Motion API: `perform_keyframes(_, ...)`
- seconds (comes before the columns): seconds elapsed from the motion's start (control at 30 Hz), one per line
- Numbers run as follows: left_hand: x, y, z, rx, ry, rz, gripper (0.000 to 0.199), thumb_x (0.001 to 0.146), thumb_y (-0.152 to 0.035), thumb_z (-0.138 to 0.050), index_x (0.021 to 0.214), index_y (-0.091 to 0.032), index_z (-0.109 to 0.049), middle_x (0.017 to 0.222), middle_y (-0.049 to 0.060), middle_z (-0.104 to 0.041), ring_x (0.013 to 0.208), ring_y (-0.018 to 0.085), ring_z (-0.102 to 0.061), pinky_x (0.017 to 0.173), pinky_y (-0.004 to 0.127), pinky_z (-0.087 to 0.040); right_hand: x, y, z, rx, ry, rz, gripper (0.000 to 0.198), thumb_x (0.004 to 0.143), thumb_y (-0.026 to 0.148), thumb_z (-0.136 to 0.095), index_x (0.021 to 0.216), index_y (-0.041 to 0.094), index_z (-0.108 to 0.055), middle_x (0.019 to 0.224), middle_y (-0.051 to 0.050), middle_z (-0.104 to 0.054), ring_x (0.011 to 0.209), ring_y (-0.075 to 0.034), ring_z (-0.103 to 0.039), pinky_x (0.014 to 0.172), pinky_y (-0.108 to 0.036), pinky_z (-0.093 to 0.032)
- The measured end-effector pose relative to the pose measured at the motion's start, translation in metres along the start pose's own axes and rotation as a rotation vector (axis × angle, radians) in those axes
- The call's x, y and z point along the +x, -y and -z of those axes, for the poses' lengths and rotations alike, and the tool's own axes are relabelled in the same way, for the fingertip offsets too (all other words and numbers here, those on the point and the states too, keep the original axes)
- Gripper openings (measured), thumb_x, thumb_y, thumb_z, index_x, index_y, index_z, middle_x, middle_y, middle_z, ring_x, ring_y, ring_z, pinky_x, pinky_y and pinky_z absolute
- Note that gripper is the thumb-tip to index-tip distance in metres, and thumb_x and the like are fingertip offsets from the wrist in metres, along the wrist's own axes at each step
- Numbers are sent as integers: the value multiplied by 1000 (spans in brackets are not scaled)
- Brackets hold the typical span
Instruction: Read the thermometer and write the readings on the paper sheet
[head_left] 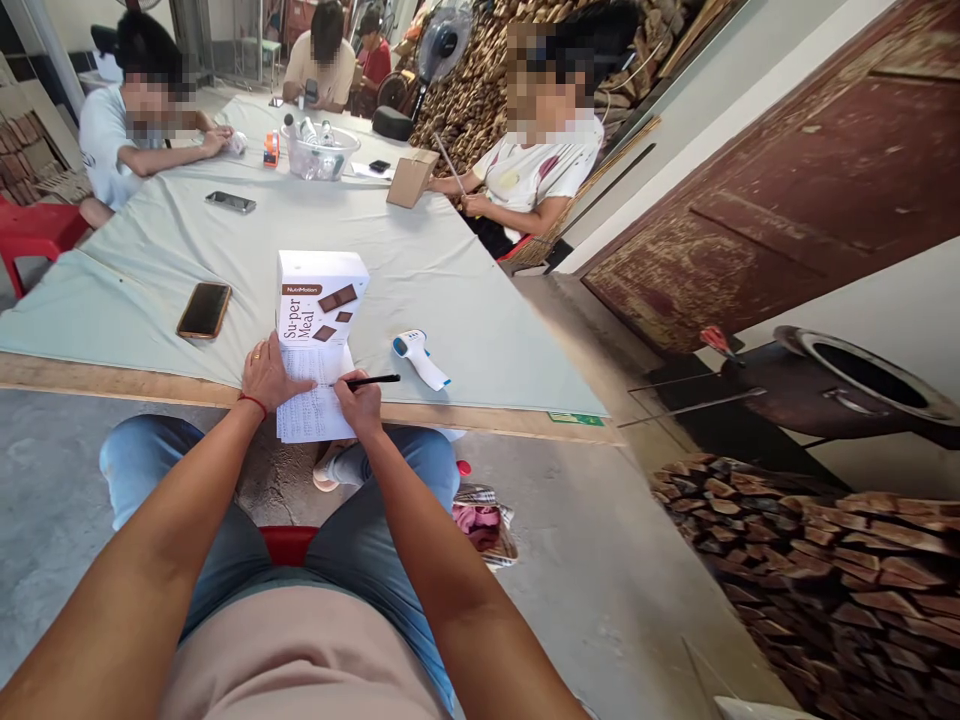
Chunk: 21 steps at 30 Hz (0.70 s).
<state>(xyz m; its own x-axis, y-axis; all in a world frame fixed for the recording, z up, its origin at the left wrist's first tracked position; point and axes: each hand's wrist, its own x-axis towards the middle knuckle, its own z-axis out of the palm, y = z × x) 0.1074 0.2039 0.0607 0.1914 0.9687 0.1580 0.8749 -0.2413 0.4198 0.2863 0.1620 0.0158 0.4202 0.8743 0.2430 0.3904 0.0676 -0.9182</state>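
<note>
The right hand (361,402) has its fingers pinched around a thin black pen (373,380), whose free end points away to the right of the knuckles; the tip, under the fingers, cannot be seen. The pen looks light, stiff and smooth, best held low near the tip. Beneath both hands lies a sheet of paper (311,408) covered in handwritten rows, at the table (465,300) edge nearest the person. The left hand (268,375) lies flat with fingers spread on the sheet's left side, gripping nothing; paper that thin is limp and probably slides easily, so pressing suits it better than pinching. Just beyond the fingertips lies a white carton (321,298), likely light and rigid. Right of the pen rests a white thermometer gun (420,358); left, a phone (204,310).
</note>
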Motion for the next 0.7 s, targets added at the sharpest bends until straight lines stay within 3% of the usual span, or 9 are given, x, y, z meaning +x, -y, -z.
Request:
perform_keyframes(0.23,0,0,1,6,-12,-15,121,69,-60,-81,159,-10,-17,159,26,-39,151,40,-34,126,53,-24,-2,-3,-3,20,9,13,10,71,34,-55,65,25,-54,59,4,-58,62,-18,-56,63,-29,-46)
perform_keyframes(0.4,-1,0,1,5,-6,-1,121,68,-59,-82,159,-10,-18,159,26,-40,151,40,-34,126,52,-25,10,-7,7,24,-55,151,18,86,33,-48,86,23,-63,83,-3,-66,80,-21,-62,78,-33,-52)
perform_keyframes(0.53,-1,-1,2,6,-11,-10,118,69,-60,-81,157,-9,-22,158,26,-41,151,40,-35,126,51,-25,42,-10,28,-297,38,338,33,91,18,-44,113,20,-69,107,-12,-69,105,-26,-62,96,-38,-49)
perform_keyframes(0.7,-1,-1,5,3,-3,-13,116,70,-59,-81,156,-9,-22,158,26,-41,151,39,-35,126,50,-24,71,-9,47,-736,275,352,55,83,-1,-45,130,15,-69,124,-18,-67,114,-29,-59,101,-41,-45)
